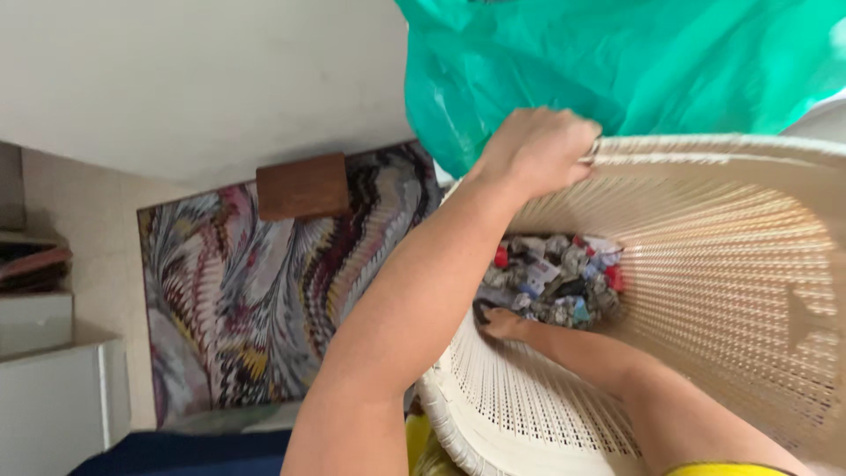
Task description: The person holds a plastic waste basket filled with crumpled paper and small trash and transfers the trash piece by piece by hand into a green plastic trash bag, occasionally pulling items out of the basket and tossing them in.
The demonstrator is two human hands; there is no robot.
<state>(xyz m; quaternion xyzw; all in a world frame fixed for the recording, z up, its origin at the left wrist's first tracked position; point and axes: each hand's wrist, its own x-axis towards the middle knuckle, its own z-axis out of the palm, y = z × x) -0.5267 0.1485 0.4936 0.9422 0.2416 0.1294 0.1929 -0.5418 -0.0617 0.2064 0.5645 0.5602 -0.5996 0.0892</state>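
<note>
A cream woven basket [723, 264] is tipped on its side, its mouth towards me. Deep inside lies a heap of crumpled papers and wrappers [555, 278] in grey, red and blue. My left hand [539, 150] is closed over the basket's upper rim, right below a green plastic bag [634, 62]. My right hand [502, 323] reaches down inside the basket and sits at the near edge of the heap, against the lower wall. Its fingers are partly hidden, so I cannot tell whether it holds anything.
A rug [247, 300] with swirling, many-coloured patterns covers the floor at left, with a brown wooden block [302, 186] at its top edge. White furniture [53, 388] stands at the far left, with dark blue fabric [176, 451] at the bottom edge. A pale wall [194, 79] fills the upper left.
</note>
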